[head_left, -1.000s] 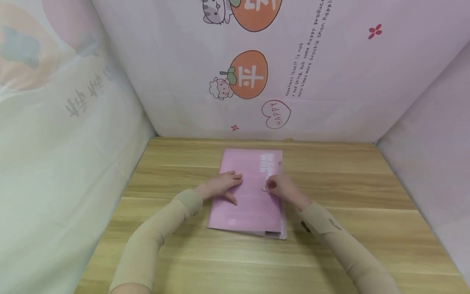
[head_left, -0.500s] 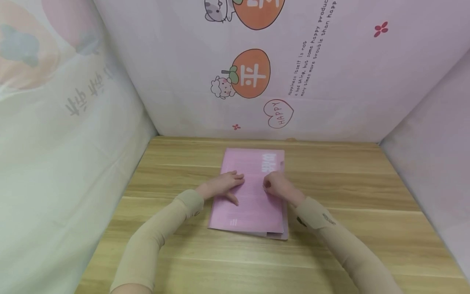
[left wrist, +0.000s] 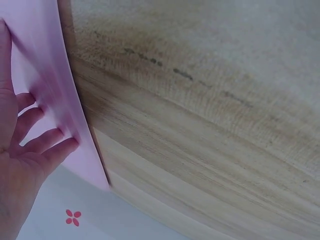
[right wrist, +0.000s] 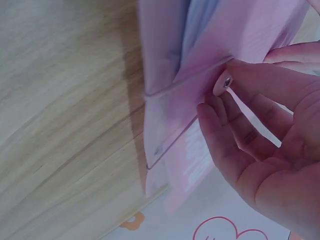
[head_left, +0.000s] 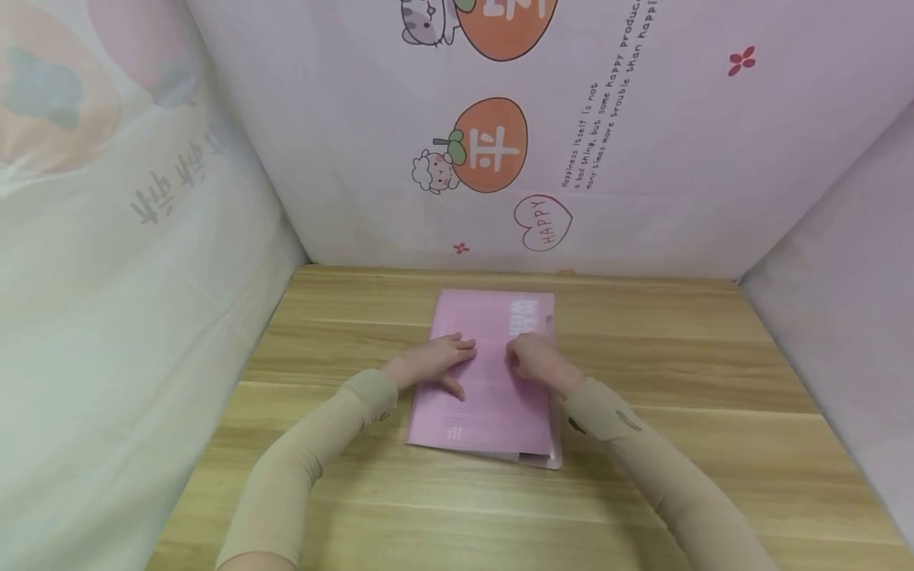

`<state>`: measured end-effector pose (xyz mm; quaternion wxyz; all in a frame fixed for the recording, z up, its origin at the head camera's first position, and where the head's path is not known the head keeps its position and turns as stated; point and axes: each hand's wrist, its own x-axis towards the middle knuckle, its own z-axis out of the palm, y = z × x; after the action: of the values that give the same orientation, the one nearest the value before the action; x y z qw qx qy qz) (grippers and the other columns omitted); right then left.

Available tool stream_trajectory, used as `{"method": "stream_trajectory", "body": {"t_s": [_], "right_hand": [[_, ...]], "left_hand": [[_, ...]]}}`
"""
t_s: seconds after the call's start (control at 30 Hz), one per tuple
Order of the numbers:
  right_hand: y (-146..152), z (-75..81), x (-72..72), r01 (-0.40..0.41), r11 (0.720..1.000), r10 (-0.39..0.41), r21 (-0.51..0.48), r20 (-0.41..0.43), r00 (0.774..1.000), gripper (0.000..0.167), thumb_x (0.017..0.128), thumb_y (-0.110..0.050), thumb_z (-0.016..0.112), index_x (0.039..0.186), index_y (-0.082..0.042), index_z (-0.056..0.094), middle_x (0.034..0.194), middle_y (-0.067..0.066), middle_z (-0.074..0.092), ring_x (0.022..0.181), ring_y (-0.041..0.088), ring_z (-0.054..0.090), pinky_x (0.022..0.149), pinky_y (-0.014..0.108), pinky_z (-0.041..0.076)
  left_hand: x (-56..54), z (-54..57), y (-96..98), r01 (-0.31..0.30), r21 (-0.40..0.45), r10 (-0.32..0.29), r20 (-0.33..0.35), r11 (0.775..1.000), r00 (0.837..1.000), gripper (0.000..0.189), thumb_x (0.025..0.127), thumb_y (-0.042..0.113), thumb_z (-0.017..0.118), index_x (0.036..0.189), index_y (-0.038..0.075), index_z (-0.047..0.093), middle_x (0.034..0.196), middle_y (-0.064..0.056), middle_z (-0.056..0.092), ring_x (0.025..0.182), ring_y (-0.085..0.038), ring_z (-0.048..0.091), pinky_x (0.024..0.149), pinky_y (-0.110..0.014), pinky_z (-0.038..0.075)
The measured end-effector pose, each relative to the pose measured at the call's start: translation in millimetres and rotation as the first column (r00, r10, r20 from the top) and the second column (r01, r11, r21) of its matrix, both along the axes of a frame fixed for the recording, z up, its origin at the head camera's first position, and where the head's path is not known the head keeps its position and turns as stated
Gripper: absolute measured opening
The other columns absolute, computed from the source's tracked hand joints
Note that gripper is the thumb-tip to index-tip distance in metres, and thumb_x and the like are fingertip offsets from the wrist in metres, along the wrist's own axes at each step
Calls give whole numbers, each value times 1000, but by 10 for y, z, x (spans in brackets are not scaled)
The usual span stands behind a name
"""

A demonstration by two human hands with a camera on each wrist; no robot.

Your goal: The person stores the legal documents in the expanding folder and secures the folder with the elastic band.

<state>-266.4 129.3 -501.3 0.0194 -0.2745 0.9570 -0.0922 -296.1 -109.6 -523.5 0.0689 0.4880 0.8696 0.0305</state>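
A pink file folder lies on the wooden table, its printed cover facing up. My left hand rests on the left part of the cover with fingers spread, and in the left wrist view its fingertips touch the pink plastic. Over the right part of the folder, my right hand pinches a thin elastic cord. Two strands of the cord run from the folder's edge to the fingers, around a small round button with a metal rivet. In the head view the fingers hide the button.
Wooden table surface surrounds the folder. White cloth with cartoon prints hangs behind the table, and more cloth walls stand at the left and right. Paler sheets show inside the folder's open side.
My right hand has shifted a little left over the folder and now covers the button that showed earlier. The left hand stays in place on the cover.
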Motion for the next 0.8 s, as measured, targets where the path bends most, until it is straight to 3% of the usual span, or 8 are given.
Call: {"method": "stream_trajectory", "body": {"t_s": [0.23,0.4,0.6,0.8], "right_hand": [[22,-15,67,27,1000,-27,15,30,999,5,80,4,65,83,1,67,79,14,68,75,26,65,71,35,60],[114,-63,71,42,998,-41,-40,33,999,6,78,5,66,83,2,65,78,15,66,74,26,62,69,36,58],[273,-60,95,118,985,-100,-127,140,985,14,78,4,67,92,4,64,87,16,64,81,26,59,77,40,58],[475,-44,135,133,972,-96,-194,191,977,22,78,3,68,98,7,62,94,21,66,89,32,62,84,47,58]], "left_hand": [[31,-14,6,-17,27,16,71,999,997,96,75,58,74,145,-1,46,155,-23,39,144,-47,36,123,-52,30],[21,-15,-11,-43,30,40,98,999,994,96,76,58,74,147,1,44,157,-20,36,147,-45,32,124,-52,27],[-5,-16,-76,-75,72,64,142,995,988,94,76,54,77,146,1,44,157,-20,36,148,-43,30,125,-52,25],[27,-48,-138,-128,109,110,160,986,981,91,78,51,77,146,1,44,157,-20,37,148,-39,31,126,-50,25]]}}
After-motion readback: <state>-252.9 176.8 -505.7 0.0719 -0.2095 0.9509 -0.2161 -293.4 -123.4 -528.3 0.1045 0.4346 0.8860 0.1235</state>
